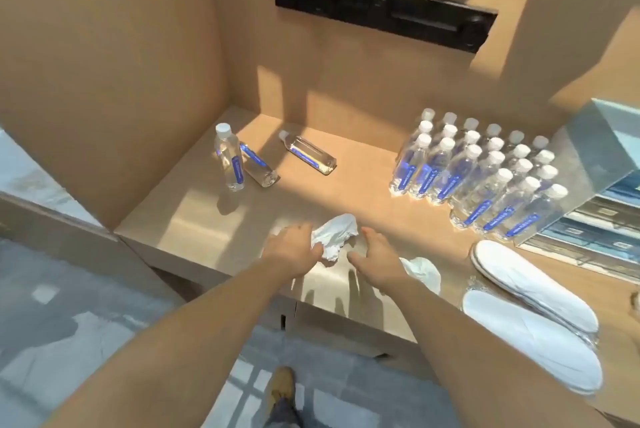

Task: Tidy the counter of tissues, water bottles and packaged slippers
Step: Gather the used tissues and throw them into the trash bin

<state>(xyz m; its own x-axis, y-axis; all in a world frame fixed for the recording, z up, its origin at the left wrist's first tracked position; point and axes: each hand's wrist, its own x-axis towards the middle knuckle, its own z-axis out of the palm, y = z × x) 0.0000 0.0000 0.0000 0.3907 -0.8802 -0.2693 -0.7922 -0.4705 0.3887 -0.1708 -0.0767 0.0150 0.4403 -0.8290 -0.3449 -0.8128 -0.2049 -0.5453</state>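
1. Both forearms reach over the counter [207,219]; its tan top carries everything.
2. Far right of the hands stands the tidy block of water bottles [485,171]; packaged slippers [533,292] lie nearer, on the right.
3. Ahead to the left, three stray bottles [263,157]: one upright, two lying.
4. Left hand [292,247] pinches a crumpled tissue [334,235]; right hand [375,256], spread and empty, hovers beside it, a second tissue [424,271] just right of it.
5. Best to ball both tissues together before lifting.
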